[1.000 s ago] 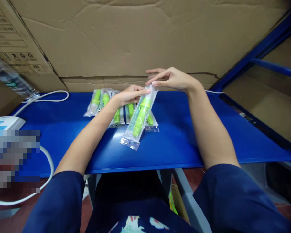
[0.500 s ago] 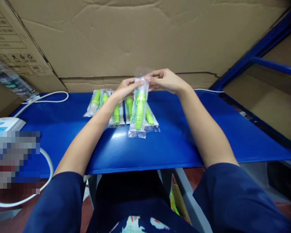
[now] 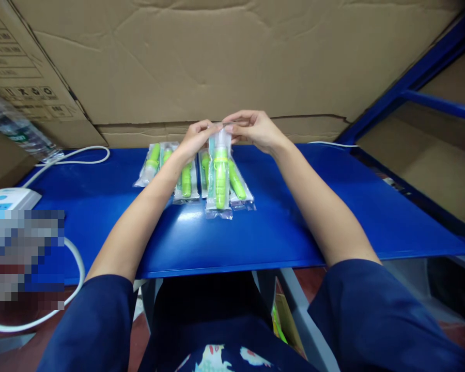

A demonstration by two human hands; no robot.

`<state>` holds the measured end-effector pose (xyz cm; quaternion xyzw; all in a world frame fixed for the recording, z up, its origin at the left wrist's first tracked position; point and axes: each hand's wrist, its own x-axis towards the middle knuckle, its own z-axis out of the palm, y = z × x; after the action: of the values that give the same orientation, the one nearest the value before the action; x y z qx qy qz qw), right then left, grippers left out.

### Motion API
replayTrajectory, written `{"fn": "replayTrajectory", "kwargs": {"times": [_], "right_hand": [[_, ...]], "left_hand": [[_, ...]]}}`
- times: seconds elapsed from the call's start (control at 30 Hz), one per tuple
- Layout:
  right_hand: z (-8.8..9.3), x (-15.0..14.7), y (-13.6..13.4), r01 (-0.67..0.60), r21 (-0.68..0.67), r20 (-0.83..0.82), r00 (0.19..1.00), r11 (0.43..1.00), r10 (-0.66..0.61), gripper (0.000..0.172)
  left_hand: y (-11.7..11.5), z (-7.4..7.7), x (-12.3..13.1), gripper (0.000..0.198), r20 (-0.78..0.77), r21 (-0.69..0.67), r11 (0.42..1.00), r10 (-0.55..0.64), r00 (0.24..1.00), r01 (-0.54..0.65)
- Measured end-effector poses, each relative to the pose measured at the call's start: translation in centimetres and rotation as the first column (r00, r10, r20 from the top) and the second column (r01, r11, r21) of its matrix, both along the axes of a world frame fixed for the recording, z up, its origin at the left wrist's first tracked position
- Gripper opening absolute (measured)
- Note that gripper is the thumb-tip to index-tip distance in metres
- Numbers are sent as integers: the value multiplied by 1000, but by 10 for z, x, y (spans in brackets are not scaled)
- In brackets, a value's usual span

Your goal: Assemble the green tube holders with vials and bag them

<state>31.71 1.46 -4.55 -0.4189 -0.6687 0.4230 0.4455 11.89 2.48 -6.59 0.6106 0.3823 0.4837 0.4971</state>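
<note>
Between my two hands is a clear plastic packet (image 3: pixel 220 178) holding a light-green, pen-shaped item with a clear upper end; I cannot make out its exact kind. It stands tilted, top end up, over other packets. My left hand (image 3: pixel 196 140) pinches its upper left side, thumb in front. At the top right, my right hand (image 3: pixel 256 130) pinches the packet's upper edge between thumb and fingers. Behind and beside it lie similar packets, one with a green item (image 3: pixel 237 181) at the right, another (image 3: pixel 186 181) under my left forearm, and one more (image 3: pixel 152 164) farthest left.
The packets lie on a blue tabletop (image 3: pixel 279 217) with a cardboard wall (image 3: pixel 217 62) behind. At left are a plastic bottle (image 3: pixel 23 132), a white power strip (image 3: pixel 13 199) and a white cable (image 3: pixel 79 258). A blue metal frame (image 3: pixel 430 77) rises at right.
My right hand has moved left, nearer my left hand. The clear flap that stuck up above the packet is down at my fingers now, and the packet has shifted slightly left.
</note>
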Motion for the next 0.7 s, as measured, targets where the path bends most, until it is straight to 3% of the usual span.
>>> {"fn": "replayTrajectory", "kwargs": {"times": [0.23, 0.43, 0.53, 0.6, 0.7], "right_hand": [[-14, 3, 14, -2, 68, 33, 999, 998, 0, 57], [-15, 4, 14, 7, 70, 64, 998, 998, -12, 41], [-9, 0, 7, 6, 50, 81, 997, 999, -10, 28], [-5, -1, 2, 1, 44, 104, 995, 999, -6, 20], [2, -2, -4, -4, 23, 144, 990, 1000, 1, 11]], "left_hand": [[3, -6, -16, 31, 3, -15, 997, -76, 997, 76], [5, -3, -23, 33, 71, -102, 963, -243, 967, 249], [5, -2, -19, 42, 50, -105, 980, -161, 986, 166], [6, -3, -17, 29, -4, -63, 996, -64, 998, 64], [8, -6, -17, 17, -36, -38, 999, -17, 999, 16]]}}
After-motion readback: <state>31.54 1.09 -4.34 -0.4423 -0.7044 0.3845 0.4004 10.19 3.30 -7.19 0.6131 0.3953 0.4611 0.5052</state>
